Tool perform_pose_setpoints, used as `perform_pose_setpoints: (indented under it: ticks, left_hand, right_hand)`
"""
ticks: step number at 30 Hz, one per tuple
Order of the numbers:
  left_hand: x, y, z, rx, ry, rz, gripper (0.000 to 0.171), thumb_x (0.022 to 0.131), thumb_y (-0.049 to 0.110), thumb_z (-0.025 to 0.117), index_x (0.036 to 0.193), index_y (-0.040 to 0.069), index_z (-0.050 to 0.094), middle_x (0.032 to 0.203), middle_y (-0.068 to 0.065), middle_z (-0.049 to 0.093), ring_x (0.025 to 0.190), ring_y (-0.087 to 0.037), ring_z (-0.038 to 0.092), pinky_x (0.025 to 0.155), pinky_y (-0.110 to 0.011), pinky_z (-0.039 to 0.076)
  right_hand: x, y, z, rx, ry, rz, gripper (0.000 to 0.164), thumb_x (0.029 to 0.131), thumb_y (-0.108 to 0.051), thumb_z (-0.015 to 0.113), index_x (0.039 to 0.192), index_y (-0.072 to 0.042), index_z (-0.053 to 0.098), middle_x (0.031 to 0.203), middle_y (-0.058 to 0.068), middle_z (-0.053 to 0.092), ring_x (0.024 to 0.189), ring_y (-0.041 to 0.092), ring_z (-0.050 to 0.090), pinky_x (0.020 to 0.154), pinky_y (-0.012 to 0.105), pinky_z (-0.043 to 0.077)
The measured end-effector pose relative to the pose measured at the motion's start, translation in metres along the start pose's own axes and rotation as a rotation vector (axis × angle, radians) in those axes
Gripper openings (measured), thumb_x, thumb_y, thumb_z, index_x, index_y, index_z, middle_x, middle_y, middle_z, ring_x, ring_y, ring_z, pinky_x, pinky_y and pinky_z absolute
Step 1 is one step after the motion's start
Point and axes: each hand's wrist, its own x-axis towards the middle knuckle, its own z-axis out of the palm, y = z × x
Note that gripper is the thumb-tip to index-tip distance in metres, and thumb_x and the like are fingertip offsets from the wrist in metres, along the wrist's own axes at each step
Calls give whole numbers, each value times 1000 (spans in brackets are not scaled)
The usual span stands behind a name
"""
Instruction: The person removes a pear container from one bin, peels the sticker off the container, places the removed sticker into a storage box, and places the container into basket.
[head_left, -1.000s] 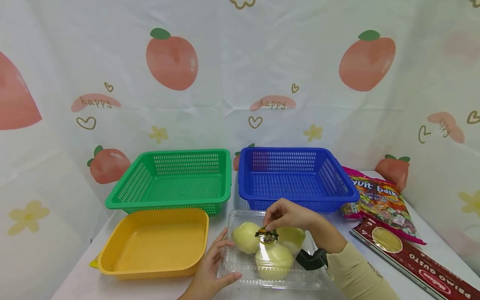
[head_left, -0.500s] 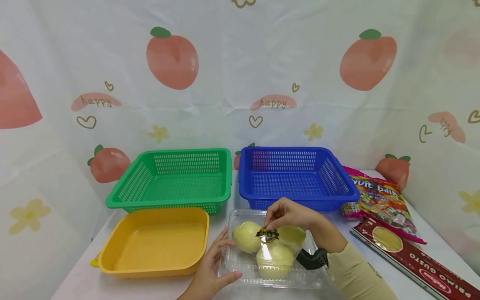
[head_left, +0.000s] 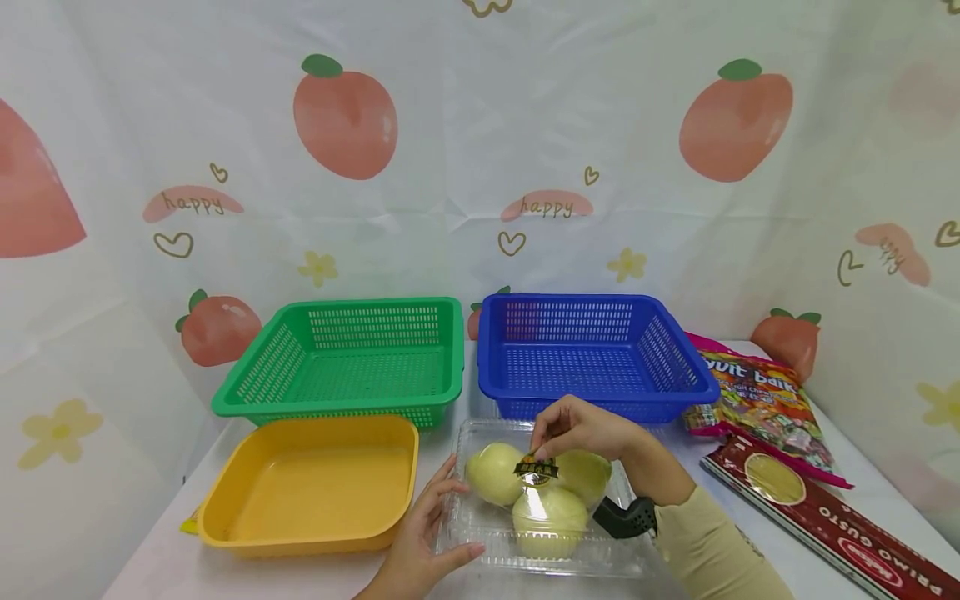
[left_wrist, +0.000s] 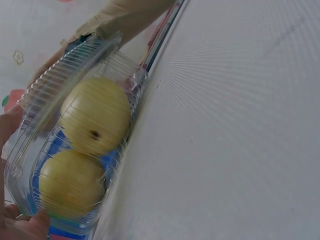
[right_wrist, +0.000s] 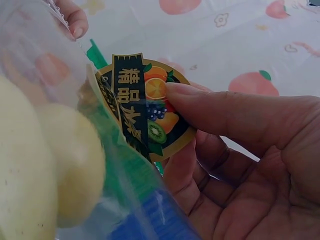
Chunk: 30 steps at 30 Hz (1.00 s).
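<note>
Three pale yellow pears [head_left: 550,521] lie in a clear plastic clamshell box [head_left: 480,550] with its lid down. A round black-and-gold fruit label [right_wrist: 157,112] sits on the lid, partly raised from the plastic. Thumb and finger of my right hand [head_left: 577,432] pinch that label's edge; in the right wrist view its fruit picture shows beside the thumb. My left hand [head_left: 420,533] spans the box's left front corner, its fingers along the left side and the thumb at the front. From the left wrist, two pears [left_wrist: 95,115] show through the ribbed wall.
Behind the box stands a blue basket [head_left: 495,392], with a green basket [head_left: 450,400] to its left. A yellow tub [head_left: 408,483] is left of my left hand. At right lie a candy bag [head_left: 765,408] and a long dark red PRIMO GUSTO packet [head_left: 832,517].
The label has tipped slightly, so more of its lettering faces the head view. Both hands and the box have hardly moved.
</note>
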Motion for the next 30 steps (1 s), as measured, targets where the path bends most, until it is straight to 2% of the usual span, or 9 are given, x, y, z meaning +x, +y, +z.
perform_pose_setpoints:
  ticks: [13, 17, 24, 30]
  left_hand:
    - [0, -1, 0, -25, 5, 6, 54, 71, 6, 78, 118, 7, 50, 155, -14, 17, 139, -42, 12, 104, -70, 14]
    - [0, -1, 1, -23, 5, 10, 54, 72, 6, 78, 118, 6, 50, 155, -14, 17, 139, -43, 12, 104, -70, 14]
    - [1, -3, 0, -18, -1, 23, 53, 72, 6, 77, 117, 11, 50, 155, -15, 16, 140, -44, 12, 104, -68, 15]
    - [1, -3, 0, -10, -2, 28, 53, 73, 6, 77, 118, 8, 49, 155, -15, 16, 139, -43, 12, 104, -68, 15]
  right_hand:
    - [-2, 2, -2, 30, -1, 7, 27, 85, 2, 61, 90, 27, 51, 84, -8, 69, 74, 3, 61, 68, 17, 51]
    - [-3, 1, -2, 43, -3, 9, 28, 85, 1, 61, 90, 27, 51, 84, -8, 69, 74, 3, 61, 68, 17, 51]
    - [-4, 2, -3, 77, -1, 11, 30, 85, 3, 61, 89, 29, 48, 84, -8, 69, 74, 3, 61, 68, 17, 50]
    - [-4, 2, -4, 92, 3, 21, 29, 85, 3, 61, 89, 29, 47, 84, -9, 69, 71, 2, 59, 66, 16, 49]
